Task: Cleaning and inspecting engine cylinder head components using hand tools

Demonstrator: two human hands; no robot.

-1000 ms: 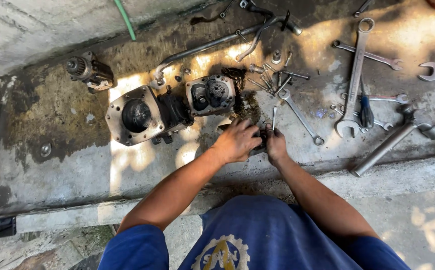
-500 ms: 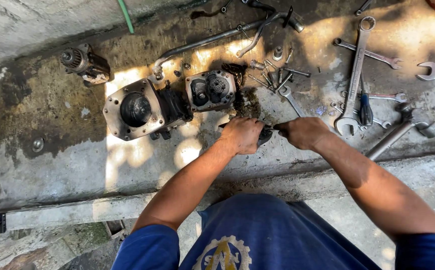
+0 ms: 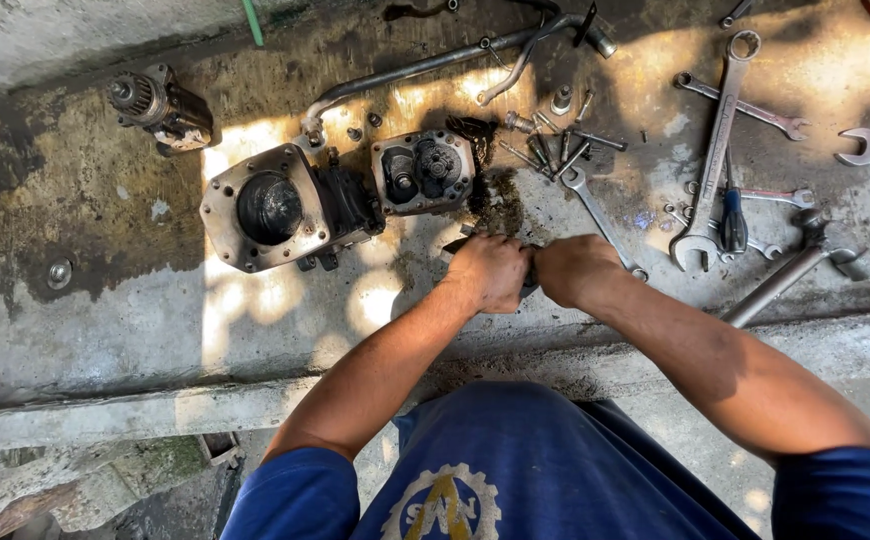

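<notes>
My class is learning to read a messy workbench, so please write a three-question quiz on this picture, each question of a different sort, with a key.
1. True or false: the left hand and right hand are close together, gripping one small dark part.
2. Multiple choice: what lies just right of the hands? A) a hammer B) a big spanner C) a saw
3. Fill in: the round-holed metal housing sits to the ____ of the hands.

Key: 1 true; 2 B; 3 left. The part held is mostly hidden by the hands, so its kind cannot be told.
</notes>
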